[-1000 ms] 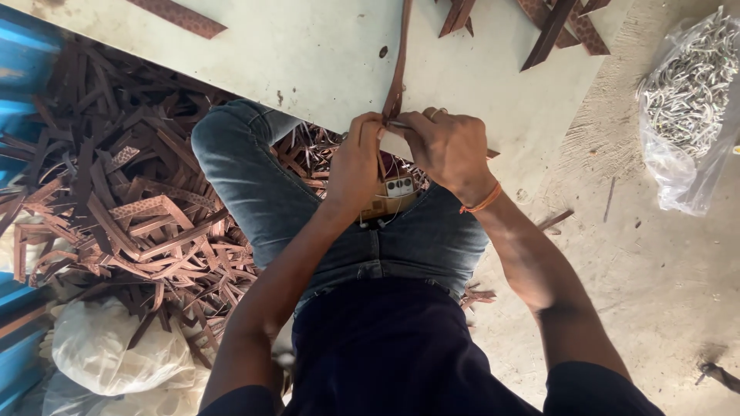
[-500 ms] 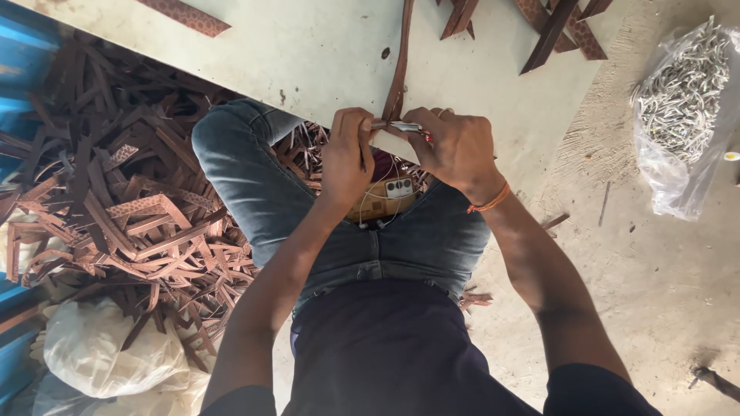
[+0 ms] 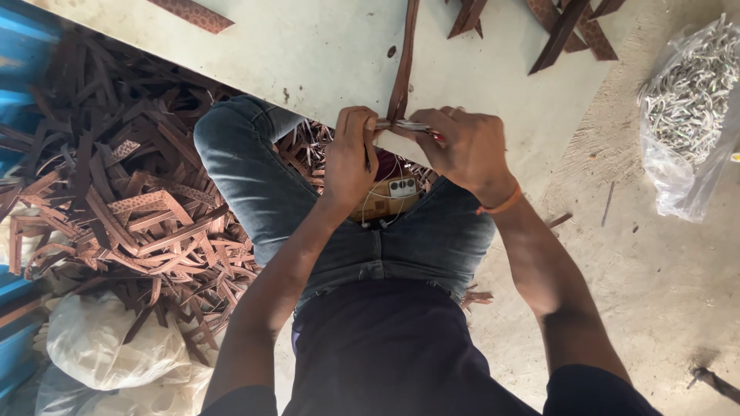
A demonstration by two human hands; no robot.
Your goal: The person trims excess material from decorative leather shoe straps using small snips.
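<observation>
Both hands stayed at table's near edge: left hand [image 3: 351, 158] still pinched long brown leather strap [image 3: 401, 69], right hand [image 3: 462, 146] kept gripping small metal tool [image 3: 412, 125].

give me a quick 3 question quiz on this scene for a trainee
1. True or false: both hands are on the brown strap at the edge of the pale board.
2. Which hand holds the small metal tool against the strap? A) left B) right
3. What fills the clear plastic bag on the floor at the person's right?

Key
1. True: the left hand and right hand meet at the brown strap, which runs up across the pale board.
2. B: the metal tool sticks out of the right hand.
3. Small silvery metal pieces, too small to tell apart, in the plastic bag.
</observation>
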